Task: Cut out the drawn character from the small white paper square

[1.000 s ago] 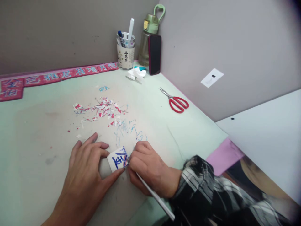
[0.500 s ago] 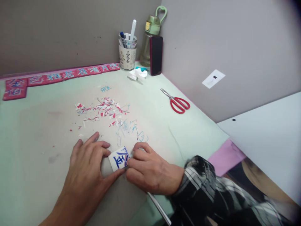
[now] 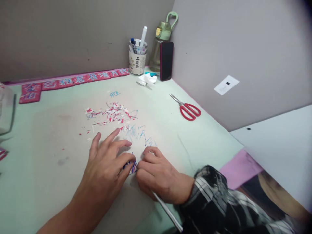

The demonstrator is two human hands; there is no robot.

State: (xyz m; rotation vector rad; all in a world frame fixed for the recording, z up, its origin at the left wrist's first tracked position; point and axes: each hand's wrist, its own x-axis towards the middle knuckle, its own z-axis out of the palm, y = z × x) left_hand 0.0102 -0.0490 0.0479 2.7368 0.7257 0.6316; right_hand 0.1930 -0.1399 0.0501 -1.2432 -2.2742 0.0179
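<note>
Now the small paper square (image 3: 133,166) with blue and red marks lies almost hidden on the pale green mat (image 3: 48,136), toward its near edge; a second ago its blue drawn character lay in plain view between the two hands. The left hand (image 3: 107,165) has slid over it, so only a sliver of blue and red shows between thumb and index finger. That suggests the person has tightened the hold on the paper for close cutting at its right edge.

The left hand lies flat, fingers (image 3: 114,134) spread and loosely curved, thumb and forefinger pressing the square to the mat. The right hand (image 3: 158,177) is curled shut around a thin white-handled tool (image 3: 168,213), its tip touching the paper's right edge and its handle running back toward the near edge. A plaid sleeve (image 3: 214,195) covers the right wrist.

Just beyond the hands lies a scatter of red, white and blue paper scraps (image 3: 110,114). Red-handled scissors (image 3: 188,110) rest near the right edge. At the far corner stand a pen cup (image 3: 137,58), a green bottle (image 3: 162,42) and a dark phone (image 3: 166,60) leaning upright. Red lettered tiles (image 3: 73,80) line the far edge.
</note>
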